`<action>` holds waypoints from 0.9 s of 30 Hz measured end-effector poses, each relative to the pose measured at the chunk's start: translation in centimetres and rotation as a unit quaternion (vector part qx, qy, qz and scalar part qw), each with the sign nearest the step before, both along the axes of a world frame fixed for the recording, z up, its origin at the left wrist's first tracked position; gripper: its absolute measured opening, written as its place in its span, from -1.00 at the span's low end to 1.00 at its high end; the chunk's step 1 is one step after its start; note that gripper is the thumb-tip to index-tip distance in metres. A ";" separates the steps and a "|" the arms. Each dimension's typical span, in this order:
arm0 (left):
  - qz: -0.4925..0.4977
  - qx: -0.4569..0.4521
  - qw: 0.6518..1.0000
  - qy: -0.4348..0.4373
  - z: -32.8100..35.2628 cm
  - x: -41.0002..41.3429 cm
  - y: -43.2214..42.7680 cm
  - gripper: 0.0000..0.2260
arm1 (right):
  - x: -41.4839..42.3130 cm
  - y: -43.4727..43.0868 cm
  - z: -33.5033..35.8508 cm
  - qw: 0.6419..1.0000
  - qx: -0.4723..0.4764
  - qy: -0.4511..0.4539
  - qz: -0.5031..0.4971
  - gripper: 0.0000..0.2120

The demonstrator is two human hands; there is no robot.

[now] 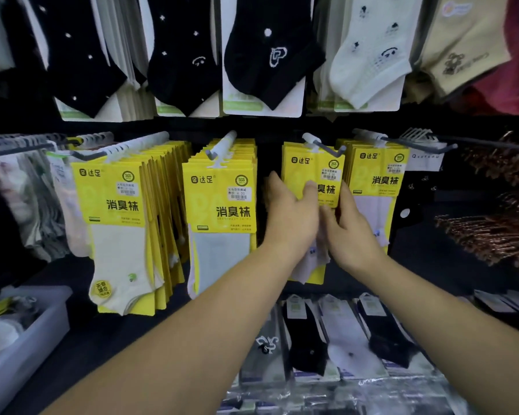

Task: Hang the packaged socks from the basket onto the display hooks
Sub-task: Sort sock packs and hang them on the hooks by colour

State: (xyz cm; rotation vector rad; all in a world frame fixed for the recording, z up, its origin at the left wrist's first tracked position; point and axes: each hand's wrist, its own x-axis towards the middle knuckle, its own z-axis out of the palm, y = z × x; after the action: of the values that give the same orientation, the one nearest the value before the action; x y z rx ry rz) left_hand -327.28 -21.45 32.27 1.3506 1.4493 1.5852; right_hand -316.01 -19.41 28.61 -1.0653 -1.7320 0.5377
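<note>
**A:** First entry, largest?

**B:** Display wall (270,127): dark, hung in rows with carded socks. At lower left, well apart from the hands, was the basket (51,319): pale plastic, loose packs inside.

**A:** The item in work?

**B:** Yellow sock pack (306,169): front card of the third yellow stack, straight ahead and above both wrists. Long axis vertical, card uppermost, sock hanging below.

**A:** Hands?

**B:** Left hand (291,214): on the pack's left edge, thumb laid across the card front, fingers behind it, so a grip. Right hand (354,235): at the right edge, fingers pointing up alongside the card. It was blurred, so whether it pinched or merely steadied could not be told. Neither hand was nearer, and the pack sat between them.

**A:** Hook?

**B:** Hook (327,148): grey rod, long axis running out from the wall toward the viewer, tip upturned, directly above the hands.

**A:** Smallest?

**B:** Hanger tab (309,138): white, at the card's top, lying against the rod behind the tip. Judgement: the pack looked threaded, or nearly so. The coming move turned on that tab sliding back along the rod, away from the hands and toward the wall.
</note>
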 end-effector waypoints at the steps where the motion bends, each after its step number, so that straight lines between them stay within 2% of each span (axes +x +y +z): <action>1: -0.009 0.008 1.000 0.020 -0.1 -0.1 -1.3 -0.32 | 0.2 -0.9 -0.1 1.000 0.006 -0.014 -0.006 -0.60; 3: -0.046 0.028 0.998 0.034 -0.3 -0.3 -4.5 -0.33 | 0.7 -2.8 -0.4 0.999 0.016 -0.036 -0.016 -0.66; 6: -0.103 0.041 0.993 0.026 -0.9 -1.4 -9.5 -0.37 | 1.4 -6.0 -1.3 0.997 -0.004 -0.061 -0.056 -0.59; 10: -0.097 0.027 0.994 0.050 -3.9 -5.1 -14.7 -0.84 | 1.6 -10.6 -3.8 0.993 -0.032 -0.112 -0.036 -0.85; 12: -0.071 -0.025 0.994 0.078 -6.9 -7.6 -16.8 -0.93 | 1.3 -13.1 -6.0 0.987 -0.074 -0.146 0.002 -0.96; 15: -0.040 -0.130 0.984 0.119 -12.7 -11.3 -19.9 -0.92 | 0.3 -16.6 -10.6 0.971 -0.138 -0.186 0.062 -0.84; 18: -0.005 -0.221 0.960 0.169 -19.2 -15.0 -23.1 -0.93 | -1.2 -19.6 -16.1 0.944 -0.218 -0.220 0.115 -0.87; 23: 0.070 -0.334 0.915 0.213 -28.9 -19.5 -28.8 -0.75 | -4.6 -23.8 -26.5 0.884 -0.321 -0.285 0.182 -0.99; 27: 0.118 -0.410 0.888 0.172 -34.5 -21.5 -33.5 -0.66 | -7.0 -26.6 -34.1 0.818 -0.390 -0.349 0.236 -0.75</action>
State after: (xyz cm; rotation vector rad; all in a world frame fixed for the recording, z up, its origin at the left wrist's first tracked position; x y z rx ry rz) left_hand -348.78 -54.97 -2.22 0.9707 2.2209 0.6699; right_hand -322.96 -45.97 -5.54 -1.5187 -2.5483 1.3933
